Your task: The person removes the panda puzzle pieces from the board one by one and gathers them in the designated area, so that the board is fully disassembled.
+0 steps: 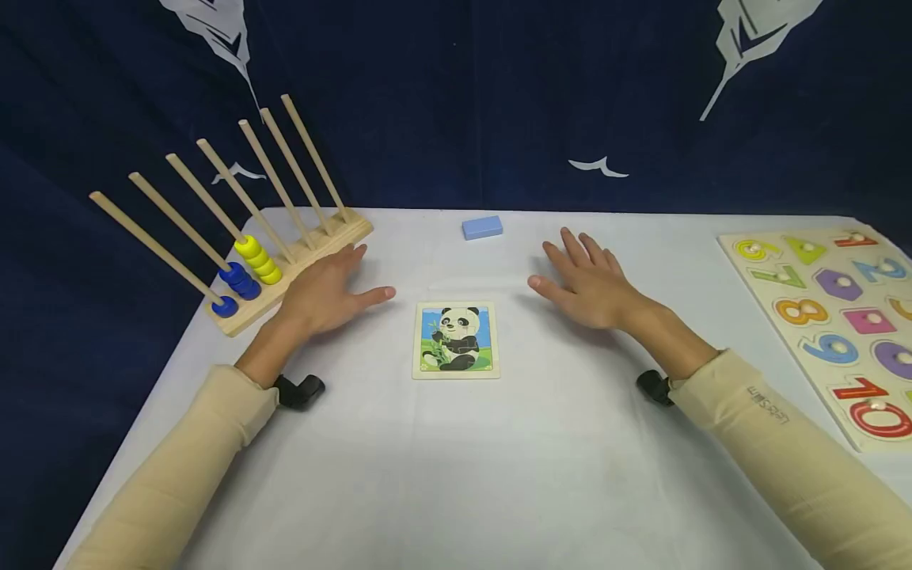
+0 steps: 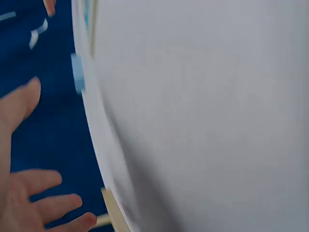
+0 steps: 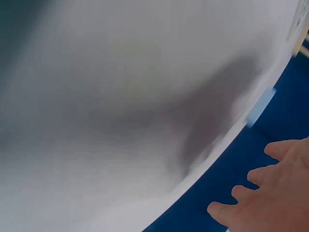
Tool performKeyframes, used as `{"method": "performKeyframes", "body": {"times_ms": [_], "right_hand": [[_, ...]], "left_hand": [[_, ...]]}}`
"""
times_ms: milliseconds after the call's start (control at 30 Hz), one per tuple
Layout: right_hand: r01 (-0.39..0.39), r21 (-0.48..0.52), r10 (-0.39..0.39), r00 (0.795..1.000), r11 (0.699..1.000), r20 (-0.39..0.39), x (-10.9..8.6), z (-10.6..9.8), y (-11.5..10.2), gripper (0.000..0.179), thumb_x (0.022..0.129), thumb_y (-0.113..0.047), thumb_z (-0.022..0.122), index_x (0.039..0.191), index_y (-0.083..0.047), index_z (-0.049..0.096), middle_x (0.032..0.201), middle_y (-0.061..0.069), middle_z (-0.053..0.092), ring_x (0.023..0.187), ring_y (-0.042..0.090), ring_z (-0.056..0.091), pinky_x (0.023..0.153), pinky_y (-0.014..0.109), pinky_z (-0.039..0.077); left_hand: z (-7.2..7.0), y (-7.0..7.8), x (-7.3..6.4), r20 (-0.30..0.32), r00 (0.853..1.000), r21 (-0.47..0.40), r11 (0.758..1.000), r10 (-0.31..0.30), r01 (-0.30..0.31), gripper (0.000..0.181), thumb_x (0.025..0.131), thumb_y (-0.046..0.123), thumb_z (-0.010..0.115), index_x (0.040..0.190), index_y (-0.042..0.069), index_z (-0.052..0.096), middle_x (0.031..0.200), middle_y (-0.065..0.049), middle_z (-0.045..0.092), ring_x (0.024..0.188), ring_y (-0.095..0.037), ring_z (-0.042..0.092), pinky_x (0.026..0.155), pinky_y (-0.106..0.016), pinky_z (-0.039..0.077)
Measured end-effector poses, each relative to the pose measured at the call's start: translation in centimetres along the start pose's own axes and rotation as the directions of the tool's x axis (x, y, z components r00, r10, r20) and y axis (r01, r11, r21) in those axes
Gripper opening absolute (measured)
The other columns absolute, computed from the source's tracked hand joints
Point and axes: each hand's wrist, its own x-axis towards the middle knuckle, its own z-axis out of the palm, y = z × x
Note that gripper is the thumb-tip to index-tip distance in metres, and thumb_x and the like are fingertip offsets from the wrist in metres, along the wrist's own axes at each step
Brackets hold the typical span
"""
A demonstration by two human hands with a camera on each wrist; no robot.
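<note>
Light, stiff square panda puzzle with a pale, wood-like frame, likely best held by its edges

It lies flat at the dial's centre on the white-covered table. The left hand is near ten o'clock, the right hand near two, fingers spread and holding nothing. The face looks smooth; any loose pieces could slip if tilted, so pinch at nine and three, keeping it level.
</note>
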Motion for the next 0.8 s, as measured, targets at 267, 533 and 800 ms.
{"method": "performKeyframes", "body": {"times_ms": [267, 533, 800], "right_hand": [[0.148, 0.133, -0.143, 0.988, 0.98, -0.052, -1.6, 1.2, -3.3, 0.069, 0.102, -0.048, 0.047, 0.153, -0.003, 0.033, 0.159, 0.022, 0.02, 0.146, 0.041, 0.014, 0.115, 0.058, 0.014], [0.25, 0.357, -0.221, 0.968, 0.9, -0.121, -2.3, 2.4, -7.1, 0.05, 0.093, -0.019, 0.069, 0.136, 0.002, 0.054, 0.115, 0.014, 0.058, 0.103, 0.028, 0.053, 0.089, 0.042, 0.045], [0.261, 0.465, -0.269, 0.962, 0.846, -0.049, -0.5, 3.5, -9.6, 0.04, 0.093, -0.016, 0.068, 0.129, -0.001, 0.061, 0.098, 0.005, 0.058, 0.088, 0.021, 0.051, 0.077, 0.035, 0.044]], "left_hand": [[1.6, 3.2, -3.5, -0.045, 0.999, -0.435, 0.9, -0.029, 0.006, 0.064, 0.091, 0.045, 0.068, 0.142, 0.01, 0.053, 0.141, -0.008, 0.055, 0.127, -0.03, 0.049, 0.1, -0.049, 0.042], [4.2, 4.7, -5.5, -0.009, 0.998, -0.529, 0.846, 0.068, -0.062, 0.06, 0.085, 0.024, 0.078, 0.138, 0.005, 0.057, 0.139, -0.012, 0.055, 0.134, -0.03, 0.043, 0.109, -0.048, 0.033], [5.4, 4.5, -4.9, -0.027, 0.984, -0.488, 0.857, 0.175, -0.166, 0.068, 0.08, 0.017, 0.083, 0.138, -0.002, 0.053, 0.14, -0.018, 0.053, 0.136, -0.033, 0.041, 0.112, -0.048, 0.029]]}}
